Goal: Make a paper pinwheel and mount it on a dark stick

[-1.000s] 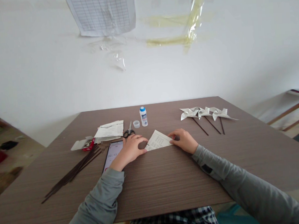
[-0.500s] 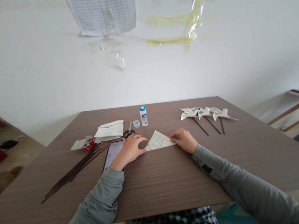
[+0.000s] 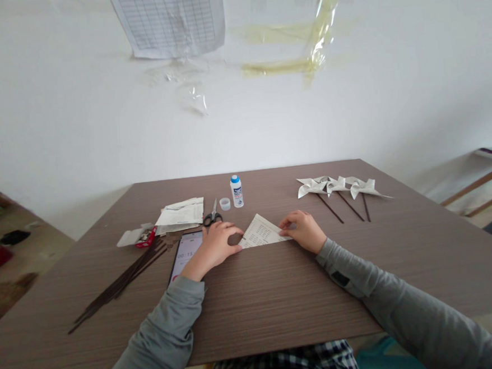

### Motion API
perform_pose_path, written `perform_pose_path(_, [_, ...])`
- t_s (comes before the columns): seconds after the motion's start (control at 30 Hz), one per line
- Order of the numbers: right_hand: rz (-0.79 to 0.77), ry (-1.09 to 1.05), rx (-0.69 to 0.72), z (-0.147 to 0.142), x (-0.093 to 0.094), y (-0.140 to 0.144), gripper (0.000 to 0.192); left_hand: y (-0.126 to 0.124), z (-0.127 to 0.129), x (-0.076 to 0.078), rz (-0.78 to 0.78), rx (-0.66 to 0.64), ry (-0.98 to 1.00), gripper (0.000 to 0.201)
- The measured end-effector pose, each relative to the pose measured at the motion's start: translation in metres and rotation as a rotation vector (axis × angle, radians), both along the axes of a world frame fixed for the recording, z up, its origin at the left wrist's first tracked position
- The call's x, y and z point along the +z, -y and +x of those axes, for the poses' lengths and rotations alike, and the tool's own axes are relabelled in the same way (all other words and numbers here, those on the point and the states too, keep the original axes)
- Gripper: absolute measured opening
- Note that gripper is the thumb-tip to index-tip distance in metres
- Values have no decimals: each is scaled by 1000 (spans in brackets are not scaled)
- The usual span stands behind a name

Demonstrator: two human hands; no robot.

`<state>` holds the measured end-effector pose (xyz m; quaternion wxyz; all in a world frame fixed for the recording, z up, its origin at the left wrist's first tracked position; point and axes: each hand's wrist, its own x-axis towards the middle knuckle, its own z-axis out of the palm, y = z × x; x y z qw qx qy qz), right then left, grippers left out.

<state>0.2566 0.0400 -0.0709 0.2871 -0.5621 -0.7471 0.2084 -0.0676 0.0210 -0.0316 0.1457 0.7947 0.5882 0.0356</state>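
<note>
A sheet of printed paper (image 3: pixel 261 232), folded into a triangle, lies on the table between my hands with its point away from me. My left hand (image 3: pixel 221 243) holds its left corner, thumb at the bottom edge and index finger curved against the side. The right corner is pinched between the thumb and fingers of my right hand (image 3: pixel 303 231), which hide part of it. Just left of my left hand lies a phone (image 3: pixel 188 247) showing a timer, partly covered by that hand. Scissors (image 3: pixel 213 216) with black handles lie beyond my left fingers.
A glue bottle (image 3: pixel 237 192) with a blue top stands near its loose cap (image 3: pixel 225 204). Paper sheets (image 3: pixel 181 212), a small red box (image 3: pixel 146 236) and dark sticks (image 3: pixel 118 283) lie left. Several paper pinwheels (image 3: pixel 336 184) on sticks lie right. A wall (image 3: pixel 242 134) rises behind the table.
</note>
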Motion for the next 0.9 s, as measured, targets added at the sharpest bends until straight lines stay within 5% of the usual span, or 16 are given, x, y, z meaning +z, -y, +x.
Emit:
perform_pose_path(0.47, [42, 6, 20, 1, -6, -2, 17, 1, 3, 0, -9, 10, 7, 45])
perform_pose_path(0.73, [179, -69, 156, 8, -10, -7, 20, 0, 2, -2, 17, 19, 84, 38])
perform_pose_path(0.9, [78, -49, 157, 10, -9, -7, 15, -1, 0, -6, 33, 26, 124, 37])
